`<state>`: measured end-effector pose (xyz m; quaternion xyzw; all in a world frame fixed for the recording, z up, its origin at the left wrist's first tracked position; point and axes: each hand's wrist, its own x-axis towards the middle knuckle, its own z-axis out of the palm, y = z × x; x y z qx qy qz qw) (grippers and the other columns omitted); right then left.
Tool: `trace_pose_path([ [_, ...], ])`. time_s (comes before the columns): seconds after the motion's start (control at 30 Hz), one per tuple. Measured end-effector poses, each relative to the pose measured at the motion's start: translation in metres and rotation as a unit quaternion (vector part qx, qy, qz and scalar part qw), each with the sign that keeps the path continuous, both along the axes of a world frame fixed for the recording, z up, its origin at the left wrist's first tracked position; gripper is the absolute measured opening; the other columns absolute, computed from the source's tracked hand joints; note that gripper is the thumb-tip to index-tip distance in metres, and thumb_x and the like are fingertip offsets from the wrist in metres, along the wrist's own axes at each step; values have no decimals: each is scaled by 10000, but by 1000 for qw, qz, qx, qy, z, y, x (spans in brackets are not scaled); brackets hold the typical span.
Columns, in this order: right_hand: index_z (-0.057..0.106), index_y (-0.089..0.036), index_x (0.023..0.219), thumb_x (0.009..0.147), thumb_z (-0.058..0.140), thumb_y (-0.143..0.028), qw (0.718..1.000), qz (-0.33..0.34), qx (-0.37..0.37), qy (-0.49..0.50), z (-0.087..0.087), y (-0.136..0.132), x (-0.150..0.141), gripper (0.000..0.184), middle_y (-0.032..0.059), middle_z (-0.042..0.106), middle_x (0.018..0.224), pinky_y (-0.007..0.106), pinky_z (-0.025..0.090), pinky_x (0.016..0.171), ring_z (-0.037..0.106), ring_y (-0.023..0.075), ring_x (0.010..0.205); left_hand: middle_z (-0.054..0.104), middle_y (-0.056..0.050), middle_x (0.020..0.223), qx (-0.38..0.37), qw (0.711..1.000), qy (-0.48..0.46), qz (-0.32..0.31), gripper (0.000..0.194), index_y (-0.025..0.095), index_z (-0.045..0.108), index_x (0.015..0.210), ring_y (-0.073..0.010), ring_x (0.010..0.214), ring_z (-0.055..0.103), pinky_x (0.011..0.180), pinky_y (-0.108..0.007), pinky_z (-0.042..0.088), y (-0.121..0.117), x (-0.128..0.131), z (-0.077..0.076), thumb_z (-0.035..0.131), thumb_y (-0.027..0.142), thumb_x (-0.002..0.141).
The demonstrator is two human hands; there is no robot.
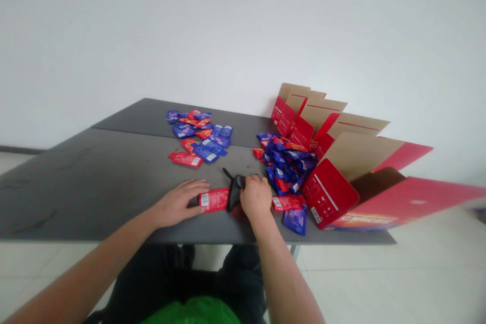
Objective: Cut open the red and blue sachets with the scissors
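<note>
A flat red printed packet with a barcode at its left end lies near the table's front edge. My left hand rests on the table at that end, fingers stretched out and the thumb close to the packet's lower corner. My right hand is wrapped round a black handheld tool, set down over the packet's right part. Its exact kind is unclear, and the hand hides much of it. Just right of this hand lie another red packet and a purple packet.
Purple, red and orange packets form a heap right of centre. Several more lie scattered at the back left of the dark grey table. Open red cardboard boxes line the right side, flaps up. A white wall stands behind.
</note>
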<state>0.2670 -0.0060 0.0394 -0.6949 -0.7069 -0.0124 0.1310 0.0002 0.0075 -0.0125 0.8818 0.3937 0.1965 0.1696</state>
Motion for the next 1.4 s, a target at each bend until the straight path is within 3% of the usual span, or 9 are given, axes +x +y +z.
trace_pose_path([
  [0.1, 696, -186, 1047, 938, 604, -224, 996, 77, 45, 31, 12, -9, -31, 147, 111, 687, 1129, 361, 425, 904, 543, 265, 1051, 628, -90, 1483, -4, 1000, -4, 5, 492, 262, 653, 1390, -311, 1403, 540, 1212, -484, 405, -1, 2, 2, 678, 399, 919],
  [0.23, 688, -191, 1019, 956, 567, -221, 982, 182, 33, 49, -3, -24, -80, 139, 82, 690, 1098, 365, 431, 890, 539, 255, 1026, 672, -81, 1425, -9, 1000, -14, 21, 455, 260, 665, 1383, -300, 1384, 560, 1212, -467, 420, -1, 3, 0, 581, 289, 936],
  [0.37, 695, -193, 1033, 990, 537, -228, 993, 106, 12, 53, -19, -13, -48, 167, 92, 692, 1103, 356, 429, 877, 548, 250, 1025, 614, -86, 1502, -6, 1000, 17, 14, 505, 255, 640, 1412, -317, 1437, 508, 1239, -501, 375, 1, 0, -1, 646, 400, 928],
  [0.5, 708, -154, 1037, 968, 547, -172, 1000, -5, 4, 23, -8, 1, 2, 176, 123, 695, 1096, 351, 423, 885, 554, 258, 1034, 578, -83, 1542, -7, 999, 32, 4, 528, 268, 590, 1459, -304, 1472, 466, 1231, -507, 375, 1, 0, 2, 607, 476, 974],
  [0.73, 698, -185, 996, 971, 564, -234, 980, 186, 55, 47, -10, -26, -75, 145, 76, 697, 1055, 363, 442, 895, 548, 247, 990, 574, -102, 1541, 16, 1000, 0, 18, 520, 232, 613, 1425, -312, 1405, 538, 1235, -469, 388, 4, -7, -13, 605, 370, 924],
  [1.0, 726, -158, 1027, 963, 534, -154, 999, -14, -4, 31, -5, 4, -10, 202, 138, 698, 1090, 368, 437, 856, 556, 271, 1046, 580, -85, 1540, -2, 1000, 26, 9, 540, 265, 585, 1461, -300, 1468, 474, 1233, -491, 375, 1, -1, 0, 613, 484, 968],
  [1.13, 709, -198, 1016, 998, 532, -235, 995, 78, 46, 51, 8, -13, -43, 182, 106, 693, 1097, 373, 439, 886, 546, 260, 1040, 624, -90, 1493, 5, 1000, 26, 6, 516, 255, 620, 1423, -322, 1386, 559, 1212, -490, 413, 0, -3, -3, 637, 431, 938],
  [1.27, 703, -201, 1001, 1006, 513, -223, 983, 176, 20, 51, -6, -28, -86, 191, 79, 698, 1066, 370, 446, 867, 548, 249, 990, 588, -110, 1528, 14, 1000, 2, 13, 536, 217, 580, 1463, -322, 1374, 571, 1217, -487, 417, 1, -7, -7, 571, 319, 936],
  [1.4, 714, -196, 1008, 1003, 524, -204, 994, 98, 3, 54, -21, -13, -47, 190, 91, 702, 1088, 354, 432, 894, 556, 241, 1025, 591, -90, 1529, 5, 999, 28, 14, 515, 253, 624, 1421, -321, 1440, 510, 1235, -487, 389, 1, -2, -3, 638, 403, 928],
])
